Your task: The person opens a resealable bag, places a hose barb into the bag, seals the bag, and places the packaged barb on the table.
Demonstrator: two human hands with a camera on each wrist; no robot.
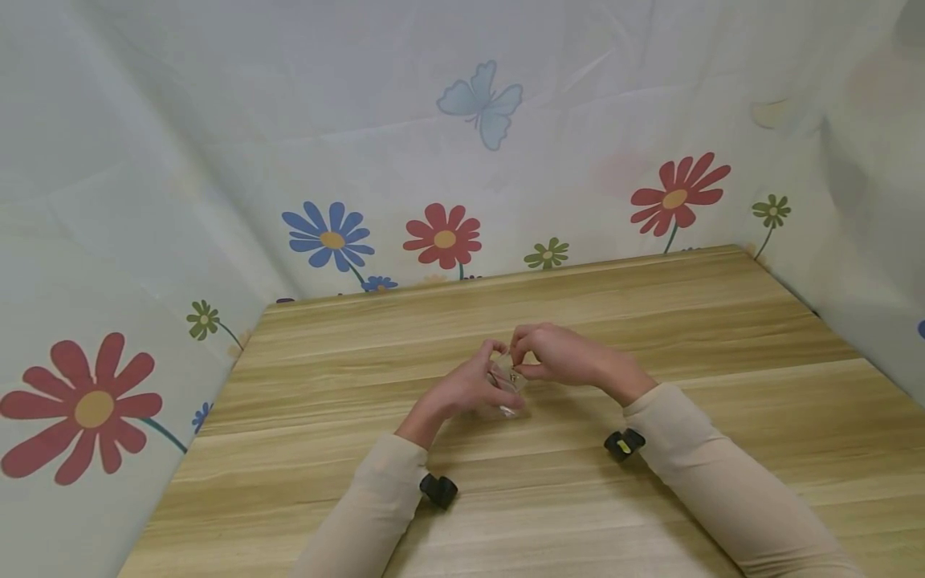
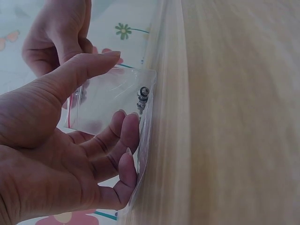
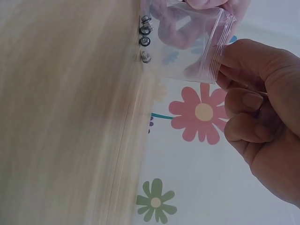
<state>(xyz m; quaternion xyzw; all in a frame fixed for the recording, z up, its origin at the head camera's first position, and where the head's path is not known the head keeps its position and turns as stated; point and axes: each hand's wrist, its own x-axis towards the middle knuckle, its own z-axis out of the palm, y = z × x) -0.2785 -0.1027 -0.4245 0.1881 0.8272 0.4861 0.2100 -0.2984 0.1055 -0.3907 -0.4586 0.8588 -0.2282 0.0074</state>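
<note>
A small clear zip-lock bag [image 1: 510, 387] is held upright just over the table near its middle. Several small metal screws [image 3: 145, 41], some with dark rings, lie along the bag's bottom. My left hand [image 1: 462, 388] holds the bag from the left, its fingers curled at the side and the thumb across it. On the other side, my right hand [image 1: 562, 356] pinches the end of the zip strip [image 3: 216, 51] between thumb and forefinger. Clear plastic film [image 2: 146, 150] also shows below the left fingertips; whether it belongs to the same bag I cannot tell.
The wood-grain table [image 1: 325, 361] stretches around both hands. A white curtain [image 1: 347, 144] printed with flowers and a butterfly hangs behind it and along the sides. Black wrist cameras [image 1: 438, 490] sit on both sleeves.
</note>
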